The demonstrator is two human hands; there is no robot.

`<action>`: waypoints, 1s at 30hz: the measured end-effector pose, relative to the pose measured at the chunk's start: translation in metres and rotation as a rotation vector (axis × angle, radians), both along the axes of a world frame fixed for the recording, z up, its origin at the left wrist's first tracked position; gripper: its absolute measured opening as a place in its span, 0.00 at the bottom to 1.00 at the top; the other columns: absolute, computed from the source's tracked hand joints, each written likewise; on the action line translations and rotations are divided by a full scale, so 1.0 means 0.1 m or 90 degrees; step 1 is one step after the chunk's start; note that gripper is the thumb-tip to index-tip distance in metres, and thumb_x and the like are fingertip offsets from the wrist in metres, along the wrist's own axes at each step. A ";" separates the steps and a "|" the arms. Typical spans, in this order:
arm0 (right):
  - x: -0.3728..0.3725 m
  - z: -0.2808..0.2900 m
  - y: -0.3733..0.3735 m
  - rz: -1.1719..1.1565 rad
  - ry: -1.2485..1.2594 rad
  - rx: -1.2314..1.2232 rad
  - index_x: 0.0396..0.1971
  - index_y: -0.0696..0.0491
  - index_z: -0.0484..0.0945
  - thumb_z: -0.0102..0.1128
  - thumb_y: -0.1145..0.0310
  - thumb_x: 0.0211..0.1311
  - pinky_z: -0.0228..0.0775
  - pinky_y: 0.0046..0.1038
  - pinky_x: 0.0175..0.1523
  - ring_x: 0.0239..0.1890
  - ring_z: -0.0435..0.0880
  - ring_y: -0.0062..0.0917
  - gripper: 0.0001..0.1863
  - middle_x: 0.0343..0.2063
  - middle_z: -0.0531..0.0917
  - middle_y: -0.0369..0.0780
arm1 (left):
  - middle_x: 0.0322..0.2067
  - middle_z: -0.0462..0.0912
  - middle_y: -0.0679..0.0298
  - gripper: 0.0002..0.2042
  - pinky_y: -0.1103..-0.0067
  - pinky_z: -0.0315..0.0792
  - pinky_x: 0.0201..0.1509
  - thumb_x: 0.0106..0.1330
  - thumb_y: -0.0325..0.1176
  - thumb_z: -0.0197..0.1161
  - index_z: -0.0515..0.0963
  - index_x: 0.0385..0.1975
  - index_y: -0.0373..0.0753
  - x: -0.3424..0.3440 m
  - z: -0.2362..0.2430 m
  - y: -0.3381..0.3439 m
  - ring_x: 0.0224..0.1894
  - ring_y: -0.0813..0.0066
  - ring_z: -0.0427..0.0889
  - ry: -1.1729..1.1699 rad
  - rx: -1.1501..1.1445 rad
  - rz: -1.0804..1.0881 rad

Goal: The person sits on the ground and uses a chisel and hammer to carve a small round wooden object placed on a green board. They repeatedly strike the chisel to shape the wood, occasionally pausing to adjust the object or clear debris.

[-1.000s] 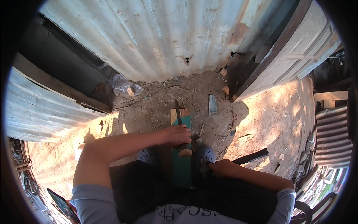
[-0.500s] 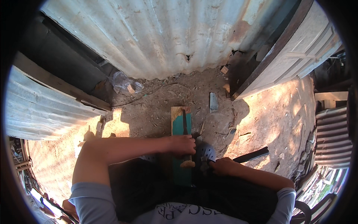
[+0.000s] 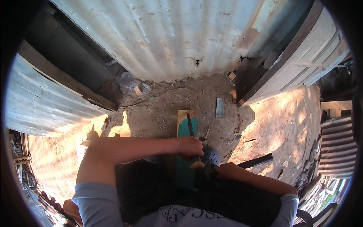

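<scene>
My left hand (image 3: 189, 146) grips a narrow dark tool (image 3: 190, 123) with a wooden butt (image 3: 196, 165), over a teal board (image 3: 183, 176) with a bare wood end, lying lengthwise between my legs. The tool's blade points away from me. My right hand (image 3: 227, 171) is closed on a long black tool (image 3: 255, 160), whose bar angles up to the right; its dark end near the board is hard to make out. A perforated clog (image 3: 211, 155) shows beside the board.
Corrugated sheet (image 3: 159, 38) stands ahead, more sheet (image 3: 45, 98) at left, a panelled door (image 3: 306, 56) at right. The dirt ground holds a pale offcut (image 3: 219, 108), a plastic bag (image 3: 130, 81) and chips. What looks like another person's hand (image 3: 71, 210) shows at lower left.
My left hand and its tool have moved down along the board toward my body and a little right. My right hand stays about in place. The view has shifted slightly.
</scene>
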State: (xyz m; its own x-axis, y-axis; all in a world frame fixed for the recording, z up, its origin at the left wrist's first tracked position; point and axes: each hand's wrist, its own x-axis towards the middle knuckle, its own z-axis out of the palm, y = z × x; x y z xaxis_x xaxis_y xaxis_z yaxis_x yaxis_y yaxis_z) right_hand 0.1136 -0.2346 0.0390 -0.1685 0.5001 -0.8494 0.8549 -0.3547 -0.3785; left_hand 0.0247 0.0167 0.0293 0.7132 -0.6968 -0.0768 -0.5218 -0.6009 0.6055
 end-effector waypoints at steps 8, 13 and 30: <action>0.02 0.00 -0.04 0.015 -0.002 0.028 0.53 0.52 0.67 0.56 0.58 0.57 0.74 0.43 0.42 0.38 0.82 0.44 0.25 0.33 0.81 0.50 | 0.29 0.82 0.63 0.08 0.66 0.71 0.46 0.44 0.33 0.65 0.80 0.26 0.46 -0.06 -0.33 -0.13 0.40 0.63 0.81 -0.012 0.148 -0.068; 0.03 -0.06 -0.08 0.012 0.003 0.054 0.53 0.52 0.67 0.56 0.58 0.57 0.74 0.43 0.42 0.38 0.82 0.45 0.25 0.32 0.81 0.50 | 0.29 0.81 0.65 0.05 0.65 0.70 0.52 0.46 0.33 0.63 0.79 0.25 0.47 -0.03 -0.50 0.53 0.41 0.60 0.80 -0.020 0.139 0.075; -0.02 0.11 0.05 0.040 -0.036 0.019 0.55 0.52 0.67 0.54 0.59 0.57 0.75 0.41 0.39 0.35 0.83 0.43 0.26 0.31 0.81 0.50 | 0.32 0.80 0.66 0.09 0.73 0.67 0.46 0.49 0.34 0.64 0.78 0.31 0.45 -0.28 -0.14 -0.41 0.42 0.68 0.77 -0.013 0.098 -0.161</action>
